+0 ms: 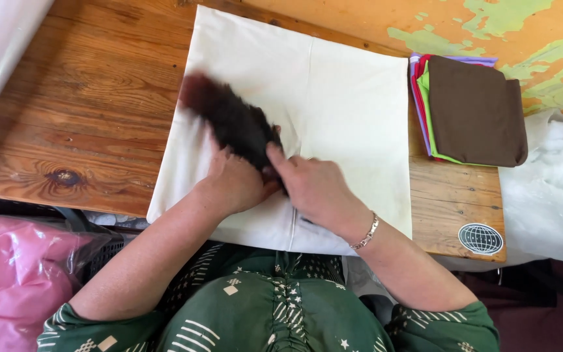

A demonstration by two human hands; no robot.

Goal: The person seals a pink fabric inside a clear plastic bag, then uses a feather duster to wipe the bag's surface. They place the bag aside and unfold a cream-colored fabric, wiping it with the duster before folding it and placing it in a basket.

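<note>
Holding dark fur over cream cloth on desk: left hand gripping its near end, right hand pinching beside. Looks soft, light, floppy; probably best taken at the base.

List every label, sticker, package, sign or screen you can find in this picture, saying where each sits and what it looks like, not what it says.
Round sticker: near right corner of the wooden table, black and white globe grid.
Clear plastic bag: lower left, below the table edge, holding pink material.
No signs or screens.
</note>
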